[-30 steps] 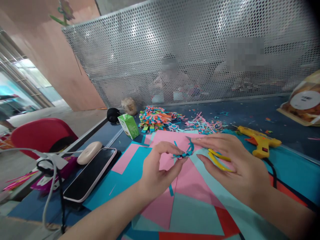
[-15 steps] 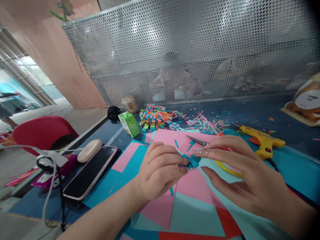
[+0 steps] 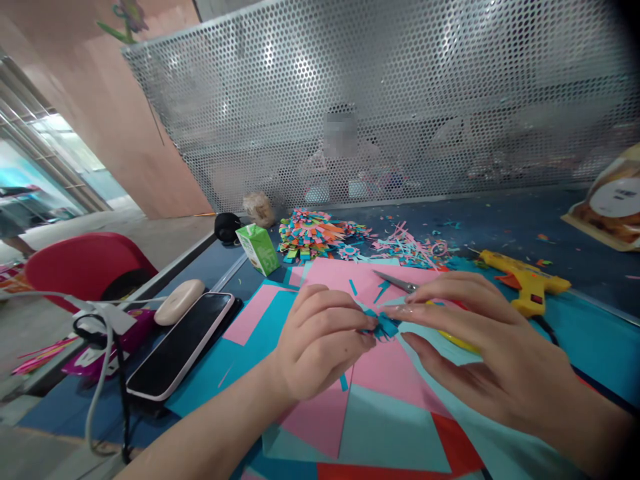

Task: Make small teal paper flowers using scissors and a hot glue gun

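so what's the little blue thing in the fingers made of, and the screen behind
The little blue thing, held between the left hand and right hand, looks like matte paper: thin, cut into fringes. The screen seems bare metal: shiny grey, punched with round holes.

The blue piece [image 3: 384, 327] at your left hand [image 3: 320, 340] is thin matt paper, roughly fringed. Beneath it lie smooth matt paper sheets [image 3: 370, 370]. Beyond your right hand [image 3: 480, 347], the scissors [image 3: 395, 281] show bare shiny metal blades and the glue gun [image 3: 525, 283] is smooth yellow plastic. Left of your left hand, the phone [image 3: 183, 347] has a glossy glass face.
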`<state>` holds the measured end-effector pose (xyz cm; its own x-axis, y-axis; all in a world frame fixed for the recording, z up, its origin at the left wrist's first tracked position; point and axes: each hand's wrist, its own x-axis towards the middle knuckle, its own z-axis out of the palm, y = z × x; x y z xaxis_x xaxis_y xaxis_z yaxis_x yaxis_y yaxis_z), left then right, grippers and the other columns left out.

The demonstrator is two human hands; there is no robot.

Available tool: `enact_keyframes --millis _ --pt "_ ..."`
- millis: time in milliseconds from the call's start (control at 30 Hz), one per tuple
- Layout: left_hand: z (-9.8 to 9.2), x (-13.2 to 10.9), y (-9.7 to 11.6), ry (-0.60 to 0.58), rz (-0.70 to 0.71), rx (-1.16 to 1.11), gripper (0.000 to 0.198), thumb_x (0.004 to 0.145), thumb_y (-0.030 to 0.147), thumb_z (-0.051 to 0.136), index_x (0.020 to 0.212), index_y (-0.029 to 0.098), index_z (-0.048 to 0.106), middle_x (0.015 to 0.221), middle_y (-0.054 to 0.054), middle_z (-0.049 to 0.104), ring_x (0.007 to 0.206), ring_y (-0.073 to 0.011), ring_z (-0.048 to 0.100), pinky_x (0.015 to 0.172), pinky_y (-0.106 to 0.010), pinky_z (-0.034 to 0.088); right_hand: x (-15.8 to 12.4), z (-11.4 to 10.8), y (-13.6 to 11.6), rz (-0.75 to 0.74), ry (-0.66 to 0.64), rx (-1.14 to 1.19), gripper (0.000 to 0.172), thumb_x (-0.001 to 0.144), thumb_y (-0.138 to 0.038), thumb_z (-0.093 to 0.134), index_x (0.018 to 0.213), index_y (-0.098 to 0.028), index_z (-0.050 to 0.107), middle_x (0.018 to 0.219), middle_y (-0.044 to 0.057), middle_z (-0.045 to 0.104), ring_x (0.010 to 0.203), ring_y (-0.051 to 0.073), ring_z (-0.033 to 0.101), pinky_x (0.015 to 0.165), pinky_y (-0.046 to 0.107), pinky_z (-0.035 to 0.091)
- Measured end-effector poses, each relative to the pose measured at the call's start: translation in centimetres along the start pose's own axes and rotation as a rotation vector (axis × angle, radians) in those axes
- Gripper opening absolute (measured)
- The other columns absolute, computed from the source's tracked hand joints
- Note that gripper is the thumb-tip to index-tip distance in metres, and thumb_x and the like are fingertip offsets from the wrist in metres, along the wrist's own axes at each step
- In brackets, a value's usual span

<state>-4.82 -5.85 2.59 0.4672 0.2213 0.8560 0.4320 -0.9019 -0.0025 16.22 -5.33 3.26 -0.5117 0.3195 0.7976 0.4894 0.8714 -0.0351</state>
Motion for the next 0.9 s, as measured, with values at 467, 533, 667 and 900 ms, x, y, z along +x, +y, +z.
enact_keyframes --millis 467,533,667,900 --pt "0.36 -0.05 -0.21 0.036 0.033 -0.053 0.024 0.072 0.005 0.063 0.09 0.015 0.05 0.082 -0.008 0.068 0.084 -0.0172 0.062 0.071 -0.034 0.054 0.16 -0.26 -0.23 0.067 -0.01 0.019 0.018 0.08 -0.013 0.056 0.096 -0.021 0.057 0.089 0.005 0.062 0.088 0.018 0.059 0.081 0.035 0.045" --pt "0.4 -0.02 -0.22 0.042 0.021 -0.064 0.025 0.072 0.005 0.062 0.092 0.015 0.05 0.083 -0.009 0.068 0.084 -0.0171 0.062 0.072 -0.034 0.055 0.04 -0.25 -0.23 0.079 -0.021 0.016 0.018 0.08 -0.014 0.056 0.096 -0.022 0.058 0.091 0.006 0.061 0.09 0.019 0.058 0.081 0.035 0.045" --pt "0.29 -0.07 -0.33 0.017 0.021 -0.05 0.022 0.073 0.006 0.062 0.089 0.015 0.051 0.084 -0.009 0.068 0.086 -0.0173 0.061 0.073 -0.034 0.055 -0.15 -0.25 -0.04 0.077 -0.044 0.038 0.02 0.08 -0.012 0.055 0.098 -0.022 0.057 0.092 0.005 0.06 0.093 0.018 0.056 0.083 0.034 0.044" --pt "0.13 -0.29 -0.47 0.004 0.04 -0.046 0.024 0.071 0.002 0.062 0.087 0.015 0.05 0.085 -0.009 0.067 0.088 -0.0181 0.061 0.073 -0.036 0.054 -0.2 -0.16 0.2 0.078 -0.076 0.058 0.023 0.081 -0.012 0.053 0.101 -0.023 0.055 0.092 0.004 0.06 0.094 0.017 0.056 0.086 0.034 0.044"
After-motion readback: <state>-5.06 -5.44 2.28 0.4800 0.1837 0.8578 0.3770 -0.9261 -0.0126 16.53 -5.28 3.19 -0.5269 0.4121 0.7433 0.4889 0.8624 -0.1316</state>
